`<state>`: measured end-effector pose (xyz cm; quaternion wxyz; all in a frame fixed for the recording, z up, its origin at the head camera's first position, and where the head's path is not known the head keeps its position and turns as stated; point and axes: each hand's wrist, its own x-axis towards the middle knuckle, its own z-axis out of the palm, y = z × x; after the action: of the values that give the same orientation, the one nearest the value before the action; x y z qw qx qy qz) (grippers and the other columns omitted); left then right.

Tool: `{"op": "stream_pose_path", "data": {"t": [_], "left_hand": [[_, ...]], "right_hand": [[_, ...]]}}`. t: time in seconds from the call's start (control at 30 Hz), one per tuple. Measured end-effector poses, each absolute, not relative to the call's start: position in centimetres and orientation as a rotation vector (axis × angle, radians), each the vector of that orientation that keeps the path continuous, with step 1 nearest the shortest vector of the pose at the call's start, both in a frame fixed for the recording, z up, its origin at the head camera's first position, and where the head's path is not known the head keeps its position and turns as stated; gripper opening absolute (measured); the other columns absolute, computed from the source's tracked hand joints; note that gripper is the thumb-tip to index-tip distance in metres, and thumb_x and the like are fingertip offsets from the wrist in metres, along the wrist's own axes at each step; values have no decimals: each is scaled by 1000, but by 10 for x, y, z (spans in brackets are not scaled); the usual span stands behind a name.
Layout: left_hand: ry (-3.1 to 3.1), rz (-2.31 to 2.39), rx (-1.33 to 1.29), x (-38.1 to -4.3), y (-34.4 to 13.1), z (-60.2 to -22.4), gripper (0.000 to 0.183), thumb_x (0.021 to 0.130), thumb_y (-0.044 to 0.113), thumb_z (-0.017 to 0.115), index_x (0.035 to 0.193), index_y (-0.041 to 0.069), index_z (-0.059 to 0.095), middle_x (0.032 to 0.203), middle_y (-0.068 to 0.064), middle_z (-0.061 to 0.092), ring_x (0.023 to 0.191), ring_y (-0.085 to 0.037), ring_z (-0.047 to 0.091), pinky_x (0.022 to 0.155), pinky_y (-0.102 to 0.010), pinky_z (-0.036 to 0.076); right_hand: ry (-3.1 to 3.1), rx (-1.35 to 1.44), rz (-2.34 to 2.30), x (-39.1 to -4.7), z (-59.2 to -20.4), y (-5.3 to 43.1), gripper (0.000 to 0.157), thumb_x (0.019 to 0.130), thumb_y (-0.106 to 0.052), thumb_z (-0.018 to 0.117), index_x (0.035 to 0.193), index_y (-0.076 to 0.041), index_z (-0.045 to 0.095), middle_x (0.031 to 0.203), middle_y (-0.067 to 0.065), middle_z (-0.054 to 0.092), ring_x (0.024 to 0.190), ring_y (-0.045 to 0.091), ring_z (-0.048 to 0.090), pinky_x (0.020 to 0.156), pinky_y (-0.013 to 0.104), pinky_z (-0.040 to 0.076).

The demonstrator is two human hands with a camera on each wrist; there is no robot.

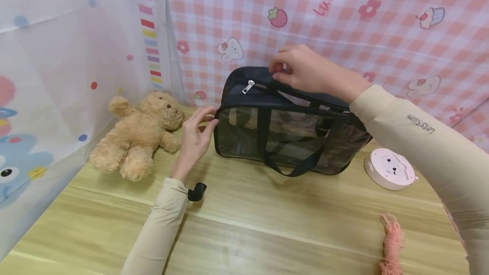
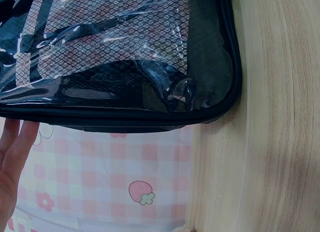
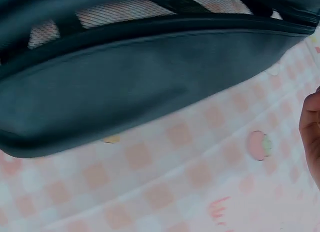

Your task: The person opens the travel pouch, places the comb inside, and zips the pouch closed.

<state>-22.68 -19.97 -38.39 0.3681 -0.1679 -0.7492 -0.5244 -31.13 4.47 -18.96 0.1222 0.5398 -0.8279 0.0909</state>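
A black zippered bag (image 1: 244, 139) with see-through panels and mesh stands upright on the table, one handle hanging down its front. My left hand (image 1: 196, 139) pinches the bag's left edge between thumb and fingers. In the left wrist view, its fingers (image 2: 17, 147) meet the dark border of the bag. Above the bag's top, my right hand (image 1: 302, 67) hovers with loosely curled fingers and nothing visible in them. The right wrist view has that hand beside the bag, mostly cut off. A silver zipper pull (image 1: 248, 87) lies left of it, and the top is partly unzipped.
A tan teddy bear (image 1: 139, 133) lies left of the bag. To the right sit a round pale pink object (image 1: 390, 169) with a face-like design and a bundle of pink cord (image 1: 392, 245). A checked cloth (image 1: 340, 33) hangs behind.
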Motion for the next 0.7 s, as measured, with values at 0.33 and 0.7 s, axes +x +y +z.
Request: {"op": "stream_pose_path", "data": {"t": [0.33, 0.7], "left_hand": [[-1916, -1333, -400, -209, -194, -364, 22, 86, -11, 62, 108, -8, 64, 100, -22, 63, 86, -36, 64, 66, -24, 52], [-1939, -1365, -413, -231, -200, -388, 24, 88, -1, 65, 112, 3, 66, 104, -11, 65, 89, -26, 65, 67, -31, 54]], "right_hand": [[-2694, 1615, -46, -305, -183, -8, 17, 93, -10, 60, 108, -4, 65, 99, 12, 57, 87, 25, 52, 79, 39, 44], [-2757, 1549, -305, -302, -199, -22, 2, 94, -8, 58, 95, -9, 58, 101, 11, 46, 82, 27, 49, 71, 38, 42]]}}
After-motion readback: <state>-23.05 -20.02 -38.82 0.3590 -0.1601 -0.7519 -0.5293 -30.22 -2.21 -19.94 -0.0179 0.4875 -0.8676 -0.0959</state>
